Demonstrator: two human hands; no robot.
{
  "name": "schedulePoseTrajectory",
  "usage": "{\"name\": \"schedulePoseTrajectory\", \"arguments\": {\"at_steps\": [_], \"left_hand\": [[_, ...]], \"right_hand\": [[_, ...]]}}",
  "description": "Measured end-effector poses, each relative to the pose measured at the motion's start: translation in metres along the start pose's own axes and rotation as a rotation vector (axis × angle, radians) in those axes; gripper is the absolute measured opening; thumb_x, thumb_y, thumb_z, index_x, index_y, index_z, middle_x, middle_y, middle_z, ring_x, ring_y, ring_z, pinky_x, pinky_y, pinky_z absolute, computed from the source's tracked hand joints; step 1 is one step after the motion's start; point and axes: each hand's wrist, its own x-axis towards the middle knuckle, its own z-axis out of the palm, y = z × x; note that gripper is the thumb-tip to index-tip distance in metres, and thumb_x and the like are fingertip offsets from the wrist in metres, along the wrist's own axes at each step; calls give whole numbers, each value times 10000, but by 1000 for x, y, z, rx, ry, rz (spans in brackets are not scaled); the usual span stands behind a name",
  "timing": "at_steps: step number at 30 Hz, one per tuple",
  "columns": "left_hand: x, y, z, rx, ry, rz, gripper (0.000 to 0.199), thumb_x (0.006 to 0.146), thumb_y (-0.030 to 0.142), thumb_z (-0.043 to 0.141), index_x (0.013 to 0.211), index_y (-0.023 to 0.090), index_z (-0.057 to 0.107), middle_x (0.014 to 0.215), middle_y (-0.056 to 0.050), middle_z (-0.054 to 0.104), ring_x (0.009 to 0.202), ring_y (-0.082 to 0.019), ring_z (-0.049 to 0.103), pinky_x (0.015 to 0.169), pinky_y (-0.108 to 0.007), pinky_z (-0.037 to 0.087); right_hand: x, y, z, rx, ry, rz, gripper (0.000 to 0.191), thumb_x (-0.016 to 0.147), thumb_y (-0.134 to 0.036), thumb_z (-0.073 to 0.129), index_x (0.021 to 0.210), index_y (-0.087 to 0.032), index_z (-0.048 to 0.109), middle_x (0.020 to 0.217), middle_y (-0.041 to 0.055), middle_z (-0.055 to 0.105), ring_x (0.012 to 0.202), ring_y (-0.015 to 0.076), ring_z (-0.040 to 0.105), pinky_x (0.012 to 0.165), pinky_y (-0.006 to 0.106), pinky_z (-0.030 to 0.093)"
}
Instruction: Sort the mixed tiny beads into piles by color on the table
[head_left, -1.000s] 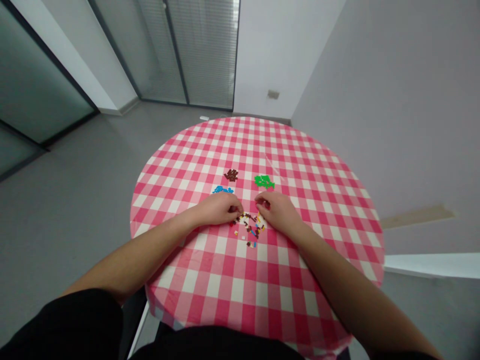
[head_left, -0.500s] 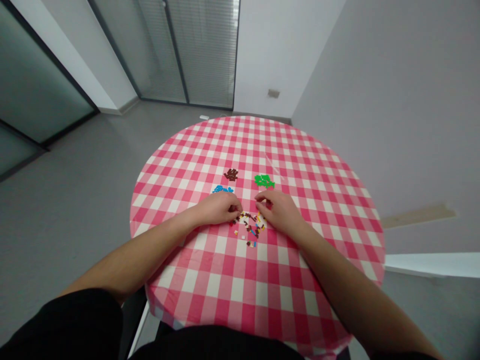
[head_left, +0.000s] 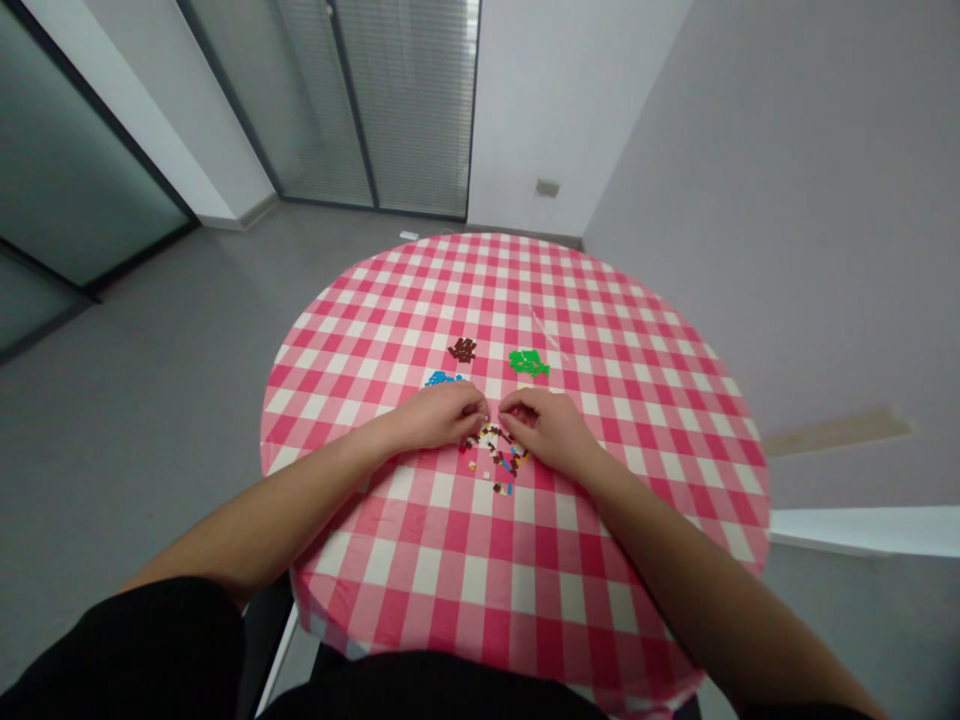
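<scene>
Left hand (head_left: 450,413) and right hand (head_left: 551,425) at twelve o'clock of mixed pieces (head_left: 504,450) on checked counter (head_left: 480,580), fingertip gaps unclear, green pile (head_left: 529,363) beyond.

- The place looked like an office or meeting room.
- Dark-framed glass panels (head_left: 337,110), one backed by a pale slatted blind (head_left: 431,110), met plain white walls (head_left: 555,90).
- A smooth grey floor (head_left: 217,300) surrounded a round, pink-and-white checked worktop (head_left: 502,560).

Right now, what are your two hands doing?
Left hand: fingers curled, maybe pinching something; can't tell.
Right hand: curled beside the mixed pieces; can't tell if holding.
</scene>
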Motion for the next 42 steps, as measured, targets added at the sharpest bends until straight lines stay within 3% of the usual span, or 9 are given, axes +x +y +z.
{"name": "schedulePoseTrajectory", "arguments": {"at_steps": [7,18,21,25,30,42], "left_hand": [[0,-3,6,-39,158,104,125,970,235,493,922,192,600,942,-53,670,910,-186,601,831,-323,450],[-1,-3,8,-44,183,136,111,970,267,544,942,206,633,880,-32,667,866,-173,604,790,-303,450],[-1,-5,9,-50,205,137,123,959,262,555,1010,211,654,899,-40,682,856,-172,615,773,-302,461],[-1,-7,7,-65,237,130,165,928,206,543,1032,208,671,935,-48,705,850,-170,626,772,-306,473],[-2,-5,5,-97,241,129,177,903,162,529,959,193,695,891,-45,717,839,-165,635,772,-300,483],[-3,-4,3,-137,197,123,183,901,221,535,909,197,716,864,-52,714,826,-163,638,782,-313,495]], "right_hand": [[0,-1,8,509,-4,193,270,784,-433,737,790,-180,644,645,25,674,562,147,612,525,259,464],[1,5,13,664,4,221,308,723,-424,790,774,-183,606,668,25,665,618,163,636,578,281,494],[2,11,9,566,30,198,248,737,-381,747,783,-188,598,706,26,666,629,162,630,594,290,502],[2,25,-9,207,114,203,109,753,-230,650,849,-183,630,763,35,682,666,165,628,632,296,503],[2,36,-30,-77,86,271,67,757,-144,624,811,-182,619,750,38,692,680,171,643,648,288,493],[0,37,-32,-250,-1,258,60,789,-130,633,813,-185,636,776,50,721,714,190,665,619,280,443]]}}
